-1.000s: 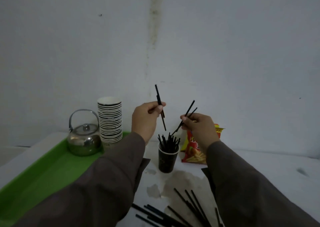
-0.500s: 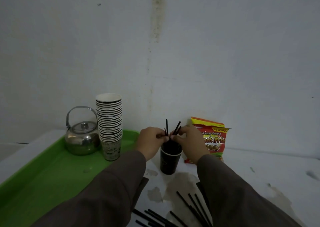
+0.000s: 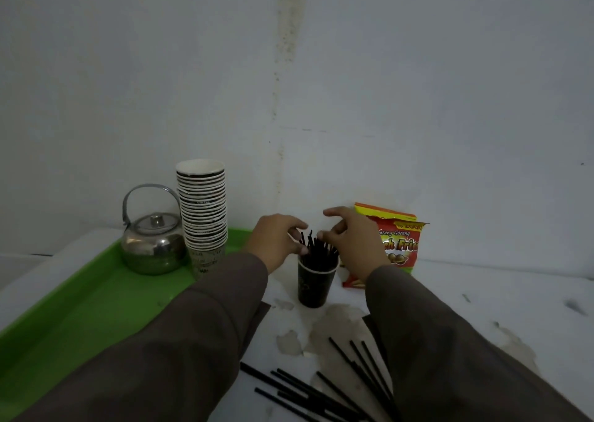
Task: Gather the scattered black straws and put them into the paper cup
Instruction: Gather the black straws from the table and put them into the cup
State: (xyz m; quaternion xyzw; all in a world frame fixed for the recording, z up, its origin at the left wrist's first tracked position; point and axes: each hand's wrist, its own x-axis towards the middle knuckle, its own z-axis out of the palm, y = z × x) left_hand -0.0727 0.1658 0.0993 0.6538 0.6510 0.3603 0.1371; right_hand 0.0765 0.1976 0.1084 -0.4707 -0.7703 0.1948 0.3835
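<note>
Head view: left hand (image 3: 273, 241) and right hand (image 3: 350, 238), fingers spread and holding nothing, flank the dark paper cup (image 3: 316, 283) of thin black plastic straws (image 3: 316, 249); loose black straws (image 3: 321, 389) lie nearer the person.

Your right hand (image 3: 348, 241) hides the left side of the red and yellow snack bag (image 3: 401, 244), so its words are cut short. Near that bag, your brown sleeves (image 3: 450, 341) cover some loose black straws (image 3: 321, 392), and the bottom edge cuts off others.
</note>
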